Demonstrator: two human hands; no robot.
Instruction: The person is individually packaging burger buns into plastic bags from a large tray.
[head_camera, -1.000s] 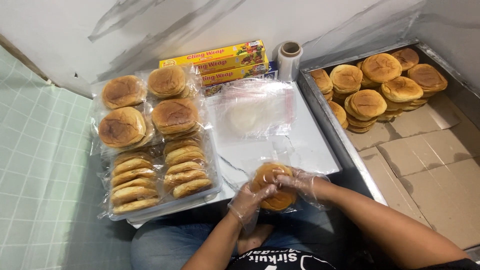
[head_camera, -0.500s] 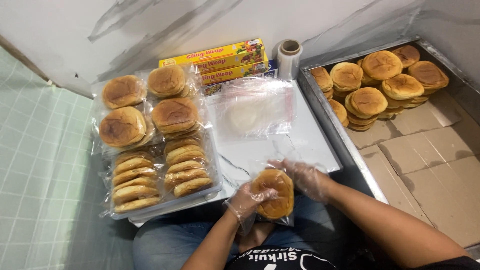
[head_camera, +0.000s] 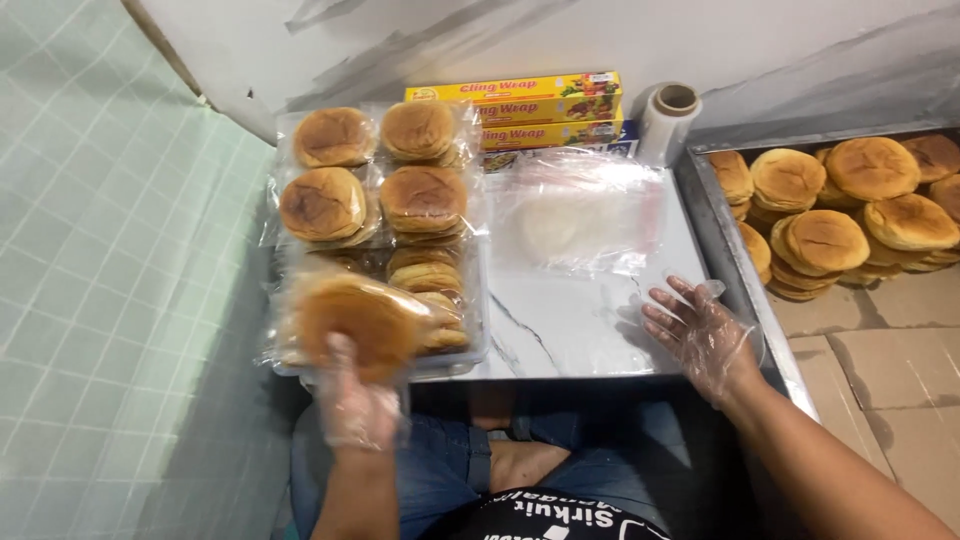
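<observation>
- Far left, we see pale green tiled flooring (head_camera: 90, 300) — nothing stands on the stretch in view.
- Our left hand (head_camera: 355, 405), in a thin clear glove, grips a bagged stack of buns (head_camera: 360, 318): fingers closed up over its near edge, thumb side hidden behind the pack.
- The pack looks round and golden-brown, darker toward the middle of the top bun, under crinkled clear plastic that catches the light. It is blurred, so we cannot count the buns inside.
- It is held over the near left corner of the low white marble-look table (head_camera: 570, 330), in front of the wrapped bun packs (head_camera: 375, 185) lined up there; whether it touches them we cannot tell.
- Behind those, yellow cling-film boxes (head_camera: 520, 110) lie stacked against the wall, with a bare film roll (head_camera: 668, 120) upright just beside them.
- Mid-table, a heap of clear plastic bags (head_camera: 580, 210) — its contents are only a whitish blur.
- Our right hand (head_camera: 700, 335), also gloved, lies open with fingers spread, holding nothing, on the table near its right edge.
- Right, a metal tray (head_camera: 725, 250) holds unwrapped buns (head_camera: 850, 205) in stacks on cardboard; the frame cuts the tray off, and its far end is out of sight.
</observation>
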